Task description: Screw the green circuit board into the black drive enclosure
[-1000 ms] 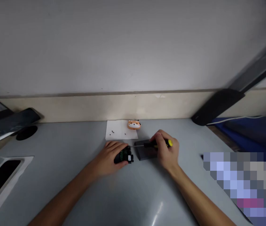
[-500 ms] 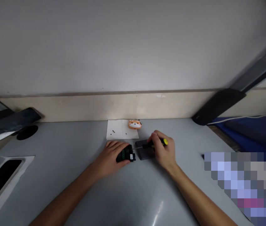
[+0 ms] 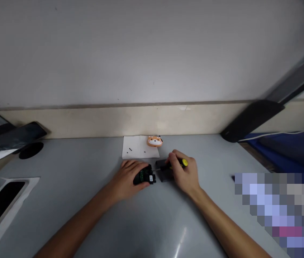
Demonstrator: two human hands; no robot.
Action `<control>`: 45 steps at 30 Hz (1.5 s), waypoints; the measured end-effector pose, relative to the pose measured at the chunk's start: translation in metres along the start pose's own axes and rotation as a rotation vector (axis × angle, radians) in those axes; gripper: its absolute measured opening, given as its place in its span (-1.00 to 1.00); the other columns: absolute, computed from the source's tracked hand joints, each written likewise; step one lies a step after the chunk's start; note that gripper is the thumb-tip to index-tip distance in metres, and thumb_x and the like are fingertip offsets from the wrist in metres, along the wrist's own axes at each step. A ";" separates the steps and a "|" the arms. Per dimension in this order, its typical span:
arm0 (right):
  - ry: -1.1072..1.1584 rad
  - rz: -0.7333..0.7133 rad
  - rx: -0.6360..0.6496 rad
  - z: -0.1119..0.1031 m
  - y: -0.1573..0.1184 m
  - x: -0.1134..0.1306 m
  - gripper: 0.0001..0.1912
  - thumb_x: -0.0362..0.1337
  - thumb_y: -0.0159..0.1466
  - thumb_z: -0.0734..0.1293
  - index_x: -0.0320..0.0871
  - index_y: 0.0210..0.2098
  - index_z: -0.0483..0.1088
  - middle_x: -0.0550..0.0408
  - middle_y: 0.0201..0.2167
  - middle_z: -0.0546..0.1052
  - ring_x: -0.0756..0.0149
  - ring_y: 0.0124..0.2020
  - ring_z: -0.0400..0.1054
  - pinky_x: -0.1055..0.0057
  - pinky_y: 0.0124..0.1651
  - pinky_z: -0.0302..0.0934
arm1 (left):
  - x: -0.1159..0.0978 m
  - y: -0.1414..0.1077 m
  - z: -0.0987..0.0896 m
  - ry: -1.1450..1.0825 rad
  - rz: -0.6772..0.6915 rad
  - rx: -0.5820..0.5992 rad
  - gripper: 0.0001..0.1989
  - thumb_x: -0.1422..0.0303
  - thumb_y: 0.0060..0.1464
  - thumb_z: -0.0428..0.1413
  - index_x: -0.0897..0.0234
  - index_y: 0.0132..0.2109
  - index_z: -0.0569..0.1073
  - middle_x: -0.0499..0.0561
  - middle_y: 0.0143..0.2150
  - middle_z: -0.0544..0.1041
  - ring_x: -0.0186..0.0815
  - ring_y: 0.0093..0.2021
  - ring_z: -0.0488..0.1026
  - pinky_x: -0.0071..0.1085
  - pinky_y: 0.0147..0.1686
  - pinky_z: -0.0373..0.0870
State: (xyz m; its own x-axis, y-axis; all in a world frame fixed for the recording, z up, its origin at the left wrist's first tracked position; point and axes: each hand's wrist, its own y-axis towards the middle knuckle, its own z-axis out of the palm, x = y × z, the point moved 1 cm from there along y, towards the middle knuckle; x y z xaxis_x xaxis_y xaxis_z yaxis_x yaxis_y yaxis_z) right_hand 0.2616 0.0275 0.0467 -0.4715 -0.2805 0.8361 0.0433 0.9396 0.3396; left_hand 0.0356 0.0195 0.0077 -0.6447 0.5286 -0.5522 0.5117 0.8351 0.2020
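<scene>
On the grey table, my left hand (image 3: 127, 179) is closed around a small black device with a green circuit board (image 3: 144, 175) and a white label. My right hand (image 3: 184, 172) grips a black screwdriver (image 3: 170, 166) with a yellow handle end, its shaft pointing left. The tip is at the right side of the device; whether it touches a screw is too small to tell. A dark grey flat piece (image 3: 165, 175), perhaps a cover, lies under the screwdriver and is partly hidden by my right hand.
Behind my hands lies white paper (image 3: 138, 152) with several tiny dark screws and an orange animal-faced case (image 3: 155, 141). A phone on a stand (image 3: 14, 140) is at the left, with a black slab (image 3: 1, 200) nearer. A black cylindrical object (image 3: 251, 120) stands back right.
My right hand and the screwdriver have moved slightly left, closer to the device. The left hand keeps its hold on the device.
</scene>
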 end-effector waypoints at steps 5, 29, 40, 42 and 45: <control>-0.017 -0.030 0.015 0.000 -0.001 0.005 -0.58 -0.09 0.43 0.21 -0.13 -0.50 0.38 0.23 -0.67 0.27 0.40 -0.59 0.16 0.41 -0.48 0.05 | 0.000 0.000 0.000 -0.001 0.010 -0.005 -0.49 0.25 0.15 0.32 0.04 0.22 0.40 -0.01 0.19 0.54 -0.09 0.22 0.41 -0.06 0.28 0.25; 0.025 -0.188 0.412 0.023 0.035 0.043 -0.77 -0.32 0.27 0.18 -0.08 -0.51 0.11 0.23 -0.54 0.19 0.38 -0.46 0.10 0.40 -0.36 0.02 | 0.003 -0.003 0.003 0.024 0.071 -0.037 -0.77 0.20 0.21 0.27 0.14 -0.05 0.47 0.00 0.19 0.53 -0.11 0.24 0.41 -0.06 0.28 0.23; 0.166 -0.071 0.185 0.024 0.033 0.018 -0.76 -0.32 0.23 0.18 -0.09 -0.57 0.15 0.21 -0.57 0.18 0.37 -0.48 0.08 0.38 -0.39 -0.01 | -0.001 -0.002 -0.002 0.031 0.064 0.011 -0.78 0.24 0.24 0.26 0.09 0.01 0.49 -0.03 0.24 0.51 -0.13 0.24 0.40 -0.11 0.25 0.23; 0.182 -0.077 0.182 0.023 0.034 0.016 -0.75 -0.31 0.23 0.17 -0.09 -0.58 0.14 0.21 -0.58 0.18 0.37 -0.48 0.09 0.37 -0.39 -0.01 | -0.002 -0.002 -0.003 0.031 0.064 0.013 -0.78 0.24 0.24 0.26 0.10 0.00 0.50 -0.03 0.24 0.51 -0.13 0.25 0.39 -0.11 0.25 0.23; 0.166 -0.187 0.268 0.023 0.029 0.018 -0.75 -0.33 0.23 0.17 -0.08 -0.57 0.10 0.23 -0.60 0.16 0.39 -0.51 0.05 0.37 -0.41 -0.03 | -0.001 -0.002 -0.002 0.043 0.070 0.002 -0.75 0.24 0.23 0.27 0.10 0.02 0.49 -0.03 0.24 0.50 -0.13 0.25 0.39 -0.12 0.25 0.23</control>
State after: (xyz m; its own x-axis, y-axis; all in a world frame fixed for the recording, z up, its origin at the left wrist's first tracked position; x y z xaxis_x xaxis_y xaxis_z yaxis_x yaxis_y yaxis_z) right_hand 0.2340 0.0540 0.0614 -0.2987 -0.4600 0.8362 -0.2732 0.8807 0.3869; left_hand 0.0342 0.0174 0.0094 -0.6307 0.5918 -0.5019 0.5574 0.7956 0.2375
